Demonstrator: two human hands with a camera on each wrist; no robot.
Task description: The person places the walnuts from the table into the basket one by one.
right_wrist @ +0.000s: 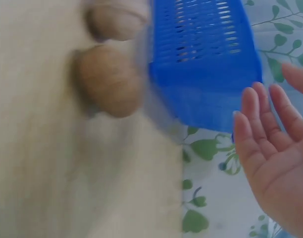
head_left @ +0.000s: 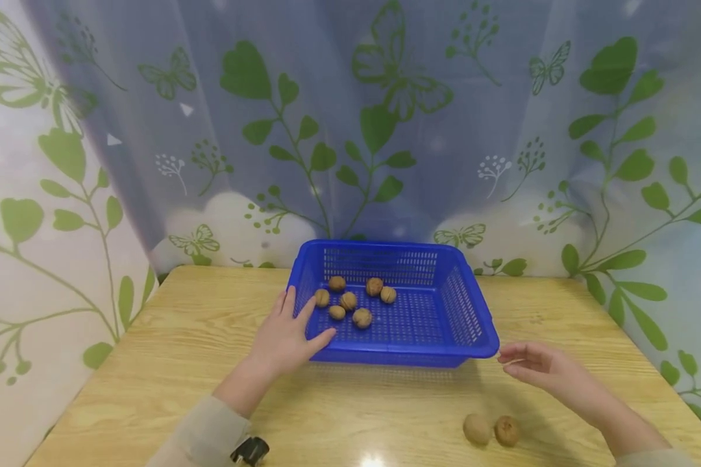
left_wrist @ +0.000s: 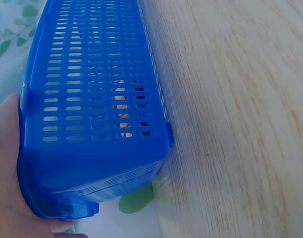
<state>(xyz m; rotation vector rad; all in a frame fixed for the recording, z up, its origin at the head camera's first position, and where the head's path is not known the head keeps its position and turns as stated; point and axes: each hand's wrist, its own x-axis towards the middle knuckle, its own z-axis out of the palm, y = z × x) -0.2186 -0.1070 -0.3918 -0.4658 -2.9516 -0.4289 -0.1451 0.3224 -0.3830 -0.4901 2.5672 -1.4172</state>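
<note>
A blue plastic basket with slotted walls stands on the wooden table, and several walnuts lie toward its left side. My left hand rests on the basket's left rim near the front corner, fingers spread. In the left wrist view, that hand lies along the rim. Just off the front right corner is my right hand, its fingers loosely bent around nothing. Two more walnuts, a paler one and a browner one, sit side by side on the table below the right hand.
Light wooden tabletop surrounds the basket. Behind it hangs a blue and white curtain printed with green leaves and butterflies, close to the basket's back rim. A small black object shows at my left cuff.
</note>
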